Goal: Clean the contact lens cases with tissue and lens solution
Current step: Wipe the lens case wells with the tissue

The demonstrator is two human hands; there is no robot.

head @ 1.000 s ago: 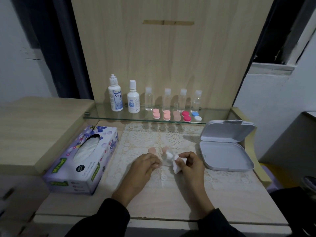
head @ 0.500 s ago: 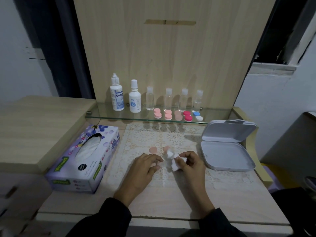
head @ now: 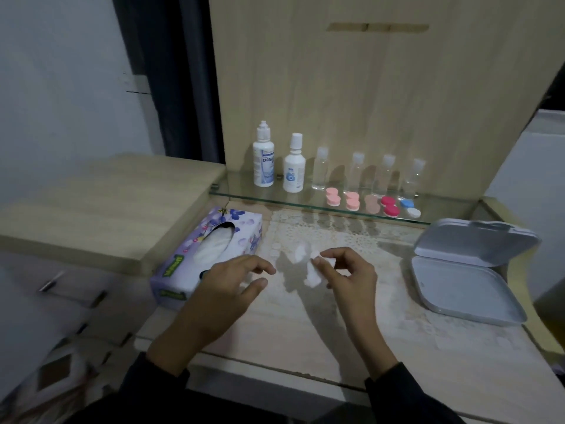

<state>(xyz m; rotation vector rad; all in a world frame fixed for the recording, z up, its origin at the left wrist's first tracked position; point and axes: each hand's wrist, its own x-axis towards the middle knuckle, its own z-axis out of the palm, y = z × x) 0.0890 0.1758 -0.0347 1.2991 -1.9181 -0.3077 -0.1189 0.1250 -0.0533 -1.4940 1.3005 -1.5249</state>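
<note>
One tissue point(head: 315, 273), pinched by right hand point(head: 351, 278), lies near left hand point(head: 227, 286).

Dim room: pale wood panel point(head: 382, 87), white wall point(head: 61, 71), dark curtain point(head: 171, 71).

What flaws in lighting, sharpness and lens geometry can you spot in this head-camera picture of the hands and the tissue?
Head view: dim, bluish light, with soft hand shadows on the table. Motion blur smears the lower-left corner and softens the left hand and the tissue pinched by the right hand. The wide-angle, downward look splays the wooden panel sides outward toward the top.
</note>
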